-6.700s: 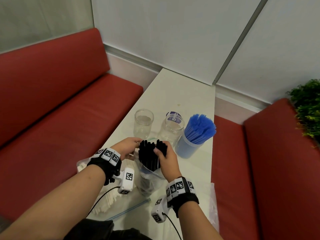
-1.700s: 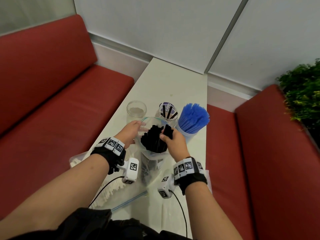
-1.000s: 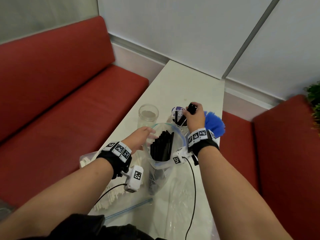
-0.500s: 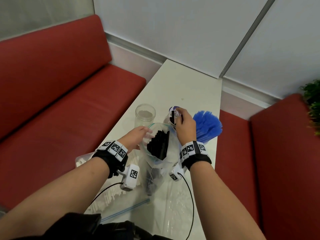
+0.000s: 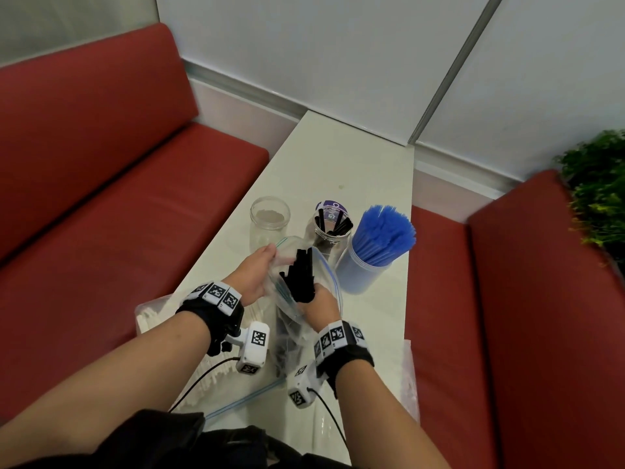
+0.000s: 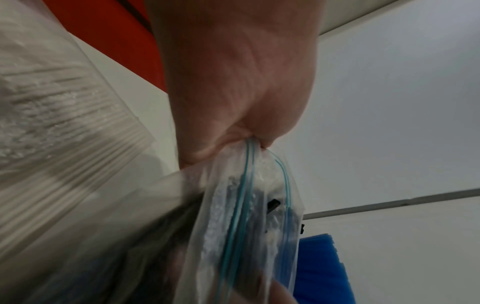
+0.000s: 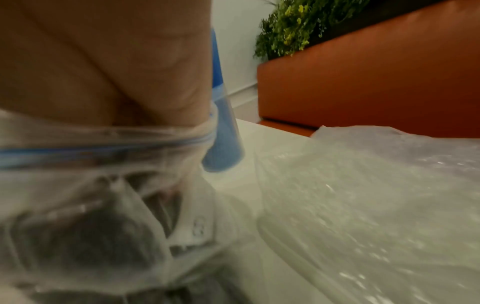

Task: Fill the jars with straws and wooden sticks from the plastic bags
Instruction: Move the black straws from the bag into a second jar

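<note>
My left hand (image 5: pixel 252 274) pinches the rim of the clear zip bag (image 5: pixel 324 275) while my right hand (image 5: pixel 319 304) grips its matte black straws (image 5: pixel 301 275), tips fanned unevenly upward.

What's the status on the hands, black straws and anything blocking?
Left hand pinches zip bag rim, holding it open. Right hand inside the bag, gripping black straws. Middle jar holds a few black straws. Path to it clear.

Three jars in a row on table (image 5: pixel 355 157): empty jar (image 5: pixel 269 218) left, part-filled jar (image 5: pixel 333 228) middle, full jar (image 5: pixel 365 265) right. Open bag (image 5: pixel 318 275) in front; second bag (image 5: pixel 155 316) left of it.
</note>
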Available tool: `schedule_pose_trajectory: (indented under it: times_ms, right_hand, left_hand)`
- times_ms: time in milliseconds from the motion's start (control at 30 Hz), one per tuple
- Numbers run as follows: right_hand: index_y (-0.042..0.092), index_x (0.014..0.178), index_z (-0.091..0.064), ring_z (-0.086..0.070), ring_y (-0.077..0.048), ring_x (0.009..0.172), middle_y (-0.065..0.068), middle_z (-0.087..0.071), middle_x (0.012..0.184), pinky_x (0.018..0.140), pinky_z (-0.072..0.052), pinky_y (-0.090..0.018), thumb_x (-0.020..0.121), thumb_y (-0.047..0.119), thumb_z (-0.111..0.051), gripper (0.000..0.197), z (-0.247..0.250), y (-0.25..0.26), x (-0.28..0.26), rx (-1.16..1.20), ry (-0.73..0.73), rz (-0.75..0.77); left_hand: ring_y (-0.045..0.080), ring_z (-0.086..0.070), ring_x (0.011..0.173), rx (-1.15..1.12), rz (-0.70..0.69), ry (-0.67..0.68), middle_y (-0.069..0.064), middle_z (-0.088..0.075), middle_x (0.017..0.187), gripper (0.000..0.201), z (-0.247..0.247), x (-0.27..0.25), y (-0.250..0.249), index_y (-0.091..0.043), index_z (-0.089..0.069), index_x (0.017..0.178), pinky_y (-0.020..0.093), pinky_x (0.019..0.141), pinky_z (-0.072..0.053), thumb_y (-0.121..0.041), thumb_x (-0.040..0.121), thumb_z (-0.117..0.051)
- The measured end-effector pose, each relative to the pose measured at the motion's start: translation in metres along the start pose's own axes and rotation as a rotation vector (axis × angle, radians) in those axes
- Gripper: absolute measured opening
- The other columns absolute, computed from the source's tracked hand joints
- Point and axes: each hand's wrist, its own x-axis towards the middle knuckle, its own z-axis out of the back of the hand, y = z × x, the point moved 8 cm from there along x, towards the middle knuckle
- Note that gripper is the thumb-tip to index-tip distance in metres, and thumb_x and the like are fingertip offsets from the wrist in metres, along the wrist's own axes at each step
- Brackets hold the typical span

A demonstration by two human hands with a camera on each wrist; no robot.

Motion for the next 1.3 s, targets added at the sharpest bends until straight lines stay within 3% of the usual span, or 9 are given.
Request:
schedule_pose_trajectory:
  times_ms: [100, 167, 233, 400, 600, 833, 967, 1167, 1300]
  right_hand:
    - [0.004, 0.116, -0.067, -0.062, -0.023, 0.092, -0.01, -0.071, 0.101, 0.072, -0.039, -0.024, 0.094, 0.021, -0.067, 0.028, 0.0, -0.009, -0.003, 0.06, -0.04, 0.024]
    - [0.004, 0.116, -0.066, -0.06, -0.02, 0.089, -0.005, -0.067, 0.095, 0.072, -0.039, -0.023, 0.09, 0.012, -0.069, 0.027, 0.006, -0.002, -0.004, 0.05, -0.02, 0.058]
    - [0.006, 0.119, -0.065, -0.061, -0.02, 0.092, -0.005, -0.068, 0.099, 0.078, -0.042, -0.025, 0.09, 0.011, -0.07, 0.03, 0.017, 0.01, -0.003, 0.055, -0.021, 0.091]
    - [0.009, 0.128, -0.061, -0.06, -0.015, 0.106, -0.004, -0.068, 0.119, 0.092, -0.04, -0.024, 0.094, 0.006, -0.064, 0.034, 0.046, 0.039, -0.005, 0.168, -0.125, 0.213]
    - [0.005, 0.128, -0.061, -0.063, -0.028, 0.117, -0.012, -0.069, 0.122, 0.103, -0.047, -0.038, 0.095, 0.005, -0.063, 0.033, 0.04, 0.035, -0.015, 0.136, -0.08, 0.177]
    - [0.017, 0.102, -0.065, -0.07, -0.019, 0.094, -0.004, -0.071, 0.1, 0.084, -0.056, -0.031, 0.093, 0.009, -0.068, 0.012, 0.169, 0.142, -0.031, 0.436, -0.266, 0.461]
    - [0.016, 0.107, -0.064, -0.068, -0.014, 0.092, -0.002, -0.07, 0.101, 0.081, -0.054, -0.022, 0.094, 0.014, -0.067, 0.014, 0.227, 0.179, -0.027, 0.502, -0.492, 0.568]
    - [0.01, 0.113, -0.063, -0.063, -0.012, 0.087, 0.0, -0.067, 0.099, 0.069, -0.046, -0.01, 0.097, 0.014, -0.064, 0.017, 0.195, 0.145, 0.026, 0.512, -0.575, 0.444]
    - [0.008, 0.114, -0.063, -0.064, -0.018, 0.091, 0.001, -0.066, 0.095, 0.083, -0.052, -0.029, 0.096, 0.014, -0.064, 0.019, 0.157, 0.109, 0.053, 0.492, -0.527, 0.333]
  left_hand:
    - [0.031, -0.062, 0.116, 0.053, -0.015, -0.09, 0.006, -0.062, 0.13, 0.038, 0.003, -0.003, -0.002, -0.018, -0.048, 0.126, 0.062, 0.1, -0.044, -0.044, 0.106, -0.03]
    - [0.032, -0.063, 0.113, 0.067, -0.024, -0.103, 0.005, -0.065, 0.127, 0.033, 0.004, -0.005, -0.003, -0.022, -0.049, 0.119, 0.062, 0.098, -0.045, -0.044, 0.106, -0.029]
    - [0.032, -0.067, 0.105, 0.071, -0.038, -0.081, 0.002, -0.07, 0.118, 0.028, 0.002, -0.006, -0.006, -0.024, -0.046, 0.108, 0.062, 0.095, -0.047, -0.044, 0.106, -0.027]
    - [0.033, -0.066, 0.108, 0.124, -0.085, -0.083, -0.005, -0.073, 0.113, 0.04, 0.002, -0.006, -0.018, -0.015, -0.041, 0.128, 0.06, 0.099, -0.045, -0.045, 0.106, -0.025]
    - [0.028, -0.065, 0.111, 0.174, -0.068, -0.098, -0.009, -0.073, 0.112, 0.039, 0.006, -0.006, -0.013, -0.02, -0.042, 0.128, 0.057, 0.104, -0.041, -0.046, 0.105, -0.024]
    - [0.029, -0.045, 0.131, 0.25, -0.042, -0.102, -0.014, -0.071, 0.113, 0.042, 0.01, -0.002, -0.012, -0.018, -0.04, 0.133, 0.058, 0.111, -0.026, -0.045, 0.105, -0.024]
    - [0.03, -0.043, 0.132, 0.268, -0.033, -0.091, -0.012, -0.071, 0.115, 0.039, 0.012, 0.001, -0.01, -0.018, -0.043, 0.127, 0.062, 0.112, -0.025, -0.043, 0.104, -0.024]
    - [0.028, -0.047, 0.129, 0.293, -0.025, -0.093, -0.015, -0.073, 0.108, 0.036, 0.015, 0.003, -0.008, -0.022, -0.045, 0.122, 0.061, 0.109, -0.028, -0.045, 0.101, -0.026]
    - [0.029, -0.049, 0.127, 0.277, -0.032, -0.099, -0.012, -0.073, 0.109, 0.04, 0.019, 0.003, -0.008, -0.022, -0.043, 0.131, 0.06, 0.107, -0.034, -0.044, 0.102, -0.026]
